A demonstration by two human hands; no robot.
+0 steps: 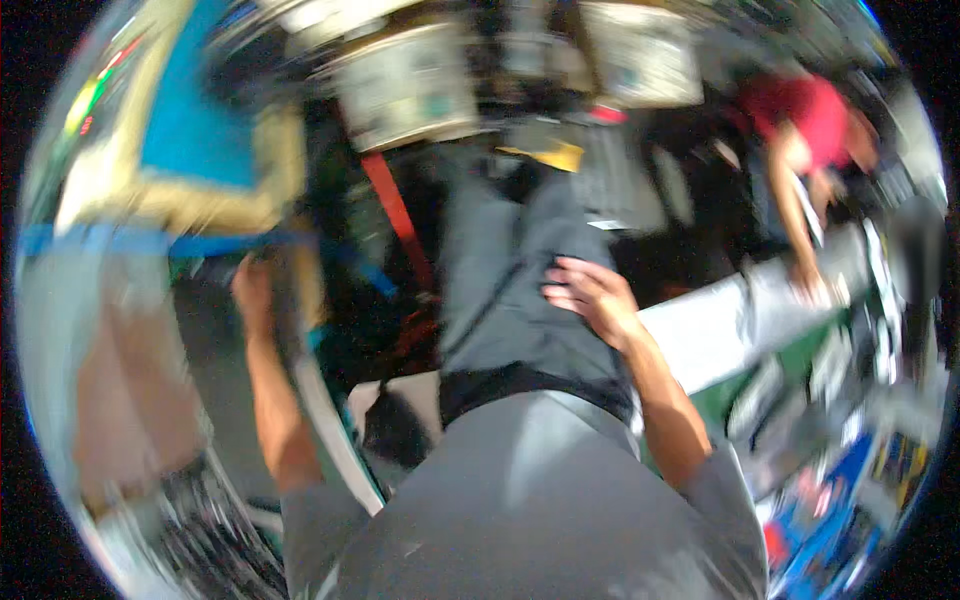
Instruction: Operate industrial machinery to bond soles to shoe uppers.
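Note:
My left hand (254, 285) reaches out at the left, over or beside a dark grey surface (225, 370). A small dark object (212, 268) is next to its fingers; blur hides whether the hand grips it. My right hand (597, 302) lies on or just above the thigh of my dark grey trousers (535, 300), fingers stretched out and slightly apart, holding nothing I can see. Both forearms come out of the short sleeves of my grey shirt (540, 500). The whole picture is smeared by motion.
At the right, a person in a red top (800, 120) leans over a pale bench (715, 325), one hand on it. Pale containers (405, 85) stand ahead. A blue panel with a tan border (205, 100) is at the far left. A red strip (395, 210) runs beside my legs.

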